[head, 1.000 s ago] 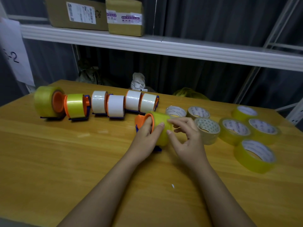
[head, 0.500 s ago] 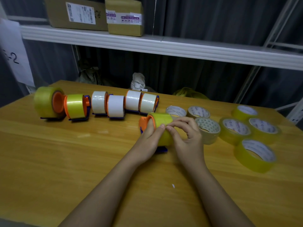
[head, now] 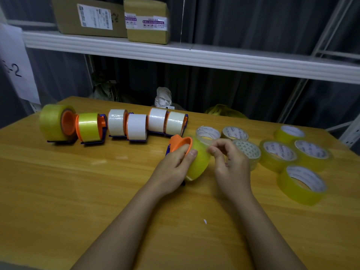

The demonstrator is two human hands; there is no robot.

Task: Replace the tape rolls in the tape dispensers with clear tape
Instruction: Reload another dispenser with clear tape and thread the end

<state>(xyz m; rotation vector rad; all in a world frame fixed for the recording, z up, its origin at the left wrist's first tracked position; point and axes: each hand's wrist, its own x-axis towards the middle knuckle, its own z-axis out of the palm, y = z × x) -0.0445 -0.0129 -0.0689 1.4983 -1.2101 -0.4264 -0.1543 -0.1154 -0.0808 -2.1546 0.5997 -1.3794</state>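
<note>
My left hand [head: 173, 166] grips a tape dispenser by its orange core [head: 180, 143]; the dispenser stands on the wooden table [head: 78, 191] and carries a yellowish clear tape roll [head: 198, 164]. My right hand [head: 231, 164] is at the roll's right side, with thumb and forefinger pinched together at the tape's surface. Along the back left stands a row of dispensers: two with yellowish rolls [head: 51, 121] [head: 88, 126] and several with white rolls [head: 136, 126].
Several loose rolls lie flat on the right: clear ones [head: 207, 132] [head: 248, 151] just behind my right hand, yellowish ones [head: 278, 154] [head: 302, 184] farther right. A white shelf [head: 214, 55] with cardboard boxes [head: 146, 20] runs above the table's far edge.
My right hand has slid from the front of the roll to its right side, fingers now pinched. The dispenser has tilted a little to the right under my left hand.
</note>
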